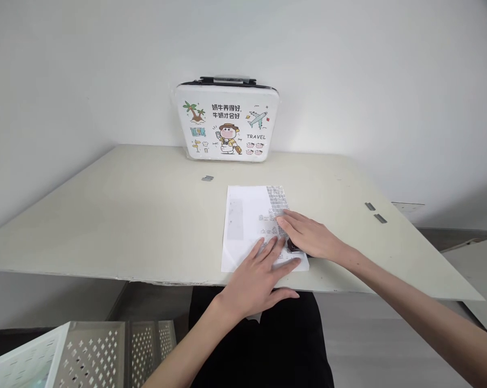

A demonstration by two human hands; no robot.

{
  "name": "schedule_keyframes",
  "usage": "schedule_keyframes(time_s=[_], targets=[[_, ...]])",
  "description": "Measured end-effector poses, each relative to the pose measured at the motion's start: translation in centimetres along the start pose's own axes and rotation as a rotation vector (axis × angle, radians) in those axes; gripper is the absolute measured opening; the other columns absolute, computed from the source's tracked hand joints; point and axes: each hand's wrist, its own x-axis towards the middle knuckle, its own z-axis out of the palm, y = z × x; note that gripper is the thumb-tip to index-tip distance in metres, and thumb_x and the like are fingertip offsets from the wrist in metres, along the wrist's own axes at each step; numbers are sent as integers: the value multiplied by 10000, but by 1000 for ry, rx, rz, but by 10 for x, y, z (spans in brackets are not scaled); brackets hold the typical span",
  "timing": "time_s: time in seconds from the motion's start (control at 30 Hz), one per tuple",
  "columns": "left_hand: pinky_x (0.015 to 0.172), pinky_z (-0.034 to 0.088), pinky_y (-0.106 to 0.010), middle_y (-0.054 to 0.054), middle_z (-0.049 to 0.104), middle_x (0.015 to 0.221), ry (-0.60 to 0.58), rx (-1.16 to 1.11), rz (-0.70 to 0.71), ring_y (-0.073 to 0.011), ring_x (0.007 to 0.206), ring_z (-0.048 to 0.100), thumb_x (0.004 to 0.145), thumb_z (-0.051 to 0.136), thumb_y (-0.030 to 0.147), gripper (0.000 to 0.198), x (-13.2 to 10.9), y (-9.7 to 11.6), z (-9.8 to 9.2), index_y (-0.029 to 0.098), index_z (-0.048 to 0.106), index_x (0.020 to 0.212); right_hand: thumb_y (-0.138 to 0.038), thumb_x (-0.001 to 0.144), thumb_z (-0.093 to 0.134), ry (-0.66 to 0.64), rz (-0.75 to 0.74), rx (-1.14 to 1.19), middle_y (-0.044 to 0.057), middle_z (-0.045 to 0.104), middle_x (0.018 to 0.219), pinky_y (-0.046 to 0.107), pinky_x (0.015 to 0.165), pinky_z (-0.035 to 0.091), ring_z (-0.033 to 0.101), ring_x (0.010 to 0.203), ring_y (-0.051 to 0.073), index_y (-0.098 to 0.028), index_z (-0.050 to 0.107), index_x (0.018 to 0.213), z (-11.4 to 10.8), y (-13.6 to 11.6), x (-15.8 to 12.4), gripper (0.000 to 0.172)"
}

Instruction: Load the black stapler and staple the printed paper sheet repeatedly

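A sheet of printed paper (243,237), possibly more than one sheet, lies near the front edge of the table. My left hand (259,275) rests on its lower part, fingers spread and flat, the thumb out past the table edge. At the paper's right side my right hand (308,234) is closed over a dark stapler (294,246) with a shiny metal edge. The hand covers most of the stapler, so its jaw and how it meets the paper are hidden.
A white cartoon-printed case (229,124) leans on the wall at the back. Small grey staple strips lie on the table (105,215): one strip (207,178) behind the paper, two (370,206) at right. A perforated basket (91,353) stands below left.
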Motion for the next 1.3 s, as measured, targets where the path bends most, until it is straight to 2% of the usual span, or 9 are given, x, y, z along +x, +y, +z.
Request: schedule_keyframes(time_s=[0.27,0.47,0.53,0.63,0.73,0.9,1.0,1.13,1.3], targets=[[1323,163,-522,-103,146,1753,-19,-18,-2,-270,1624,91,1044,418,664,691,1,1,-3,285,388,1622,-441,1094,162,90,-30,-198,117,390,1685,574,1183,359,343,1553,322,-263,418,1614,19,-4,5,606],[1317,203,-526,-71,201,1746,-11,-24,6,-276,1621,106,1035,478,639,673,0,1,-6,308,402,1616,-442,1084,208,94,-52,-252,152,355,1699,656,1161,344,315,1557,398,-240,399,1630,22,-8,10,612],[1316,206,-525,-86,211,1742,-17,-21,-2,-283,1617,131,1033,475,642,672,-1,1,-7,300,417,1609,-461,1091,192,86,-70,-172,120,353,1707,618,1175,365,330,1560,359,-260,394,1628,16,-4,8,608],[1316,211,-518,-116,238,1732,-31,-27,-16,-291,1608,180,1040,451,643,657,-2,1,-9,282,450,1589,-561,1095,161,133,-71,118,41,386,1699,532,1225,361,376,1550,291,-327,379,1620,7,9,-2,614],[1312,235,-517,-98,244,1732,-23,-45,-19,-291,1605,199,1043,455,636,637,-4,0,-11,292,458,1579,-602,1093,209,225,-130,320,34,476,1639,469,1214,403,470,1489,272,-322,483,1528,3,25,-20,586],[1317,224,-513,-91,231,1736,-42,-48,-27,-280,1608,178,1047,462,623,632,-7,-2,-14,294,447,1586,-587,1071,399,196,-347,219,59,638,1463,465,1125,489,606,1338,292,-310,626,1334,10,55,-48,445],[1312,233,-531,-70,183,1746,-68,-37,-36,-278,1611,155,1046,465,624,639,-9,0,-17,314,416,1603,-620,1022,507,255,-285,198,78,740,1249,421,909,587,717,1102,297,-288,630,1252,20,80,-55,422],[1307,266,-513,-42,159,1750,-68,-37,-48,-271,1612,152,1046,477,610,641,-17,-5,-27,336,389,1619,-656,984,545,384,-108,253,88,757,1182,367,720,590,726,976,288,-273,630,1223,33,112,-62,459],[1314,247,-535,27,248,1734,31,16,-226,-262,1609,197,1083,485,512,602,-48,-44,-45,388,314,1647,-686,946,575,530,64,317,78,776,1063,344,616,542,689,761,248,-266,662,1165,40,134,-71,481]])
